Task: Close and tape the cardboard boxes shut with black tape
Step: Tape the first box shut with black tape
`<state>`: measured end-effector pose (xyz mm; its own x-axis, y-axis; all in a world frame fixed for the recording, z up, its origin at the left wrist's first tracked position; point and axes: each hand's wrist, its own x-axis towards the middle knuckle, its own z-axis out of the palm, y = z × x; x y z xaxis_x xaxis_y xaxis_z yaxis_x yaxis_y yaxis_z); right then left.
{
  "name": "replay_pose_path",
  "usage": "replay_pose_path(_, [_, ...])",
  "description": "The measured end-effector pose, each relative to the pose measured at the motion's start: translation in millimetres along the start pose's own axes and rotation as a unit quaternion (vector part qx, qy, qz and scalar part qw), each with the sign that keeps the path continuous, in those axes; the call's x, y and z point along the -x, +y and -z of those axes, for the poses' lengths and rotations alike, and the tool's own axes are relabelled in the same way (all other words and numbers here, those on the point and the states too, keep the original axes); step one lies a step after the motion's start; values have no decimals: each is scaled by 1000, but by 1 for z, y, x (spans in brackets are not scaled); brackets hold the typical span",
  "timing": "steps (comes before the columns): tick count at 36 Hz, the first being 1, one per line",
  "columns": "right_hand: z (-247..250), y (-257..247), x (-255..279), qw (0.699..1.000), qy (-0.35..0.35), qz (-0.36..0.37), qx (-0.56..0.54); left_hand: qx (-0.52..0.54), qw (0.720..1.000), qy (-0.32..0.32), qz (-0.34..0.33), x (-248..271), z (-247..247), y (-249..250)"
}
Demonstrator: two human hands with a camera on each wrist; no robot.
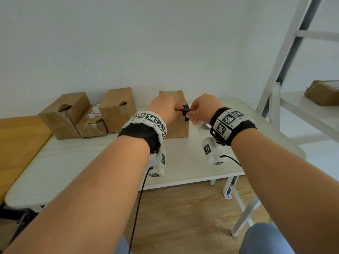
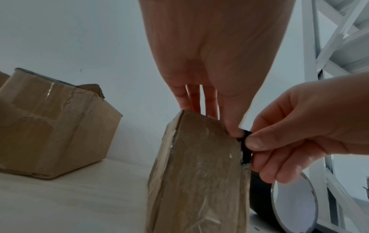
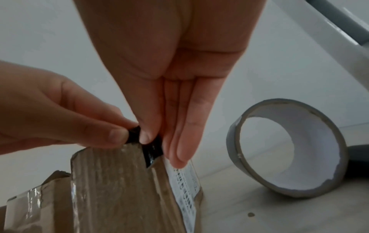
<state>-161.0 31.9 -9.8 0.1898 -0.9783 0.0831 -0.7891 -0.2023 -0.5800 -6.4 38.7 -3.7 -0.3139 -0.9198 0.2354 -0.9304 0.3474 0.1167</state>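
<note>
A brown cardboard box [image 1: 177, 129] stands closed on the white table [image 1: 91, 162]. A strip of black tape [image 1: 185, 111] runs over its top right edge and down the side. My left hand [image 1: 177, 109] pinches the strip from the left, with its other fingers on the box top. My right hand [image 1: 192, 111] pinches the same strip from the right, thumb against fingers. In the right wrist view both thumbs meet on the black tape [image 3: 137, 135] above the box [image 3: 119, 189]. The tape roll [image 3: 287, 148] stands on edge on the table just right of the box.
Three more cardboard boxes [image 1: 64, 114] [image 1: 91, 123] [image 1: 119, 109] sit grouped at the table's back left. A wooden surface [image 1: 18, 136] adjoins on the left. A white metal frame [image 1: 286, 52] rises at the right, with a wrapped box [image 1: 322, 94] on its shelf.
</note>
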Motion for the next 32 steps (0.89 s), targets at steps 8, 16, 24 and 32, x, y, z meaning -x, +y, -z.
replay_pose_path(8, [-2,6,2,999,-2,1,-45,-2,999,19,26,-2,-3,4])
replay_pose_path(16, [-3,8,1,998,0,-2,-62,12,999,35,39,2,-5,8])
replay_pose_path(24, [-5,7,5,996,11,-12,-82,32,999,-9,13,9,4,2])
replay_pose_path(32, [-9,0,8,994,29,-1,-106,97,993,-19,62,10,23,-11])
